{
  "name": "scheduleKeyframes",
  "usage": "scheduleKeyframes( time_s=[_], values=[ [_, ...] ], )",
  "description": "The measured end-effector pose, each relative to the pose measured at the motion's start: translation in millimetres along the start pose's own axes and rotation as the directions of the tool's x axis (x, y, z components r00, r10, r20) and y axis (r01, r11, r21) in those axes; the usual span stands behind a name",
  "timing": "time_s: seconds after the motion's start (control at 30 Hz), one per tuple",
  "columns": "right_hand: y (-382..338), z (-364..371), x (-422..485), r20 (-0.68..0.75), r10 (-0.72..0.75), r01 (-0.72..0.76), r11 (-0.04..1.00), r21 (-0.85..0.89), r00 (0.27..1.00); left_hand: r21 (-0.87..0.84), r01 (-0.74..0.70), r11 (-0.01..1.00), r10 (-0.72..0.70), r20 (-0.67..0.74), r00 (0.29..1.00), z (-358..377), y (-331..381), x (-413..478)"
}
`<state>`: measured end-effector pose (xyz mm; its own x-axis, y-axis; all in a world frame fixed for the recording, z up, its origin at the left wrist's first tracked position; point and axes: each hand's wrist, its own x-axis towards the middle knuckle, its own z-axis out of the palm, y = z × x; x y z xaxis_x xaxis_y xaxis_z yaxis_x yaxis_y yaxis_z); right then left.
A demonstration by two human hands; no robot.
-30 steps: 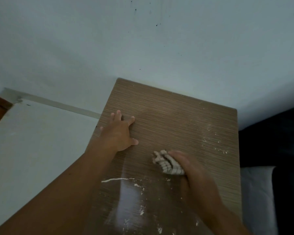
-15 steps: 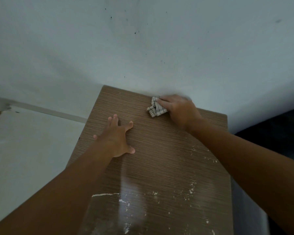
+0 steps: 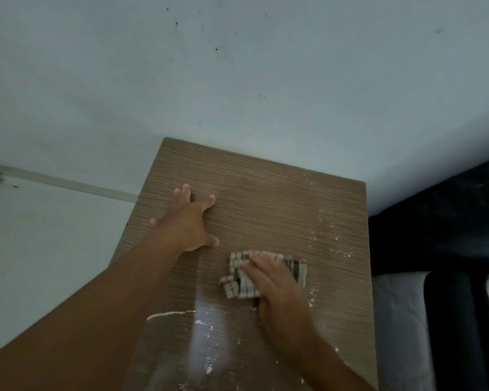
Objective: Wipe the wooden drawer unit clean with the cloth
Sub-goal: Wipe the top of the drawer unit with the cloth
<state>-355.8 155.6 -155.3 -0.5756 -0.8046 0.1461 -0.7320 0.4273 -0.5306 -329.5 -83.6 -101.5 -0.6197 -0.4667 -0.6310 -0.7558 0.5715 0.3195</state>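
Observation:
The wooden drawer unit (image 3: 280, 198) shows its brown grained top, standing against a pale wall. White dust and crumbs speckle its right side and near part. My left hand (image 3: 191, 224) lies flat on the top near the left edge, fingers spread, holding nothing. My right hand (image 3: 277, 294) presses a checked white-and-grey cloth (image 3: 239, 280) onto the middle of the top; the cloth sticks out left of and beyond my fingers, partly hidden under the hand.
A pale wall (image 3: 237, 80) rises right behind the unit. A light floor (image 3: 48, 235) lies to the left. To the right stand dark furniture (image 3: 441, 227) and a white cushion or mattress (image 3: 398, 320), close beside the unit.
My right hand has pulled the cloth from the back edge by the wall toward me, to the middle of the top. My left hand has stayed planted.

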Motion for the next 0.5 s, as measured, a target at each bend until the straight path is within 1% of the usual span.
scheduleKeyframes(
  time_s=[0.1, 0.17, 0.2, 0.27, 0.4, 0.5],
  values=[
    [-19, 8, -35, 0.025, -0.074, 0.073, 0.995, 0.065, 0.997, -0.004, -0.005, 1.000, 0.005, -0.009, 1.000, 1, 0, 1],
    [-28, 3, -41, 0.010, -0.098, 0.095, 0.987, 0.129, 0.995, -0.007, 0.001, 1.000, -0.001, -0.016, 1.000, 3, 1, 2],
    [-30, -6, -38, -0.002, -0.074, 0.074, 0.983, 0.169, 0.997, -0.002, 0.007, 1.000, -0.007, -0.018, 1.000, 4, 3, 3],
    [-26, -33, -25, -0.039, 0.025, -0.017, 0.979, 0.202, 0.999, 0.020, 0.017, 1.000, -0.017, -0.025, 1.000, 6, 8, 4],
    [21, -93, 29, -0.129, 0.156, -0.141, 0.983, 0.121, 0.979, 0.050, 0.012, 0.999, -0.011, -0.027, 1.000, 12, 15, 5],
    [68, -119, 83, -0.109, 0.174, -0.173, 0.985, 0.020, 0.979, 0.053, -0.005, 0.999, 0.005, -0.009, 1.000, 14, 25, 5]
  ],
)
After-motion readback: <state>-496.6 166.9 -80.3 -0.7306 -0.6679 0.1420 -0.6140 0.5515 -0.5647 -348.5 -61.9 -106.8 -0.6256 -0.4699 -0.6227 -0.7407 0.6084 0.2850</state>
